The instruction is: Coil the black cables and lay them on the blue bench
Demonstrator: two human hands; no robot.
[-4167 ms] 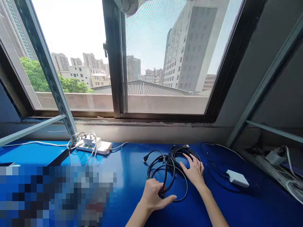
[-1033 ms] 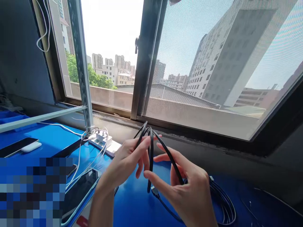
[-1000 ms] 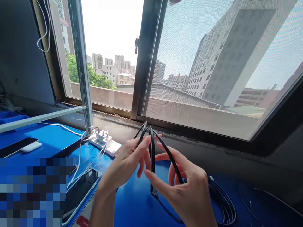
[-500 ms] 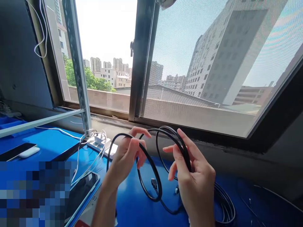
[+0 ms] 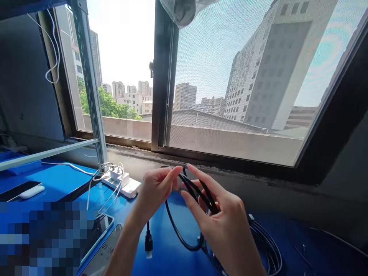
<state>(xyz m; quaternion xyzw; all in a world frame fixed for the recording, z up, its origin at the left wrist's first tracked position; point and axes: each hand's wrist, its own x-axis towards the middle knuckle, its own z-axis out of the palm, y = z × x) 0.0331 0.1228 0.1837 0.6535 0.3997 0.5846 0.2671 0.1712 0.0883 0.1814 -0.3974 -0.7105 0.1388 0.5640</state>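
Both hands are raised above the blue table (image 5: pixel 172 257) in front of the window. My left hand (image 5: pixel 153 191) pinches a black cable (image 5: pixel 175 230) near its top. My right hand (image 5: pixel 221 226) grips several folded strands of the same cable between thumb and fingers. A loop of the cable sags between the hands, and one plug end (image 5: pixel 148 245) dangles below my left wrist. The remaining cable lies coiled (image 5: pixel 267 249) on the table to the right.
A white power strip (image 5: pixel 120 184) with white leads sits near the window sill. Two phones (image 5: pixel 100 237) lie at the lower left beside a blurred patch. A dark phone and a white case (image 5: pixel 28 191) rest on the left shelf. A metal rack post (image 5: pixel 89 84) stands left.
The hands have come closer together, gathering the wide loops into a tighter bundle. A plug end now hangs below my left wrist. The camera has tilted slightly left.
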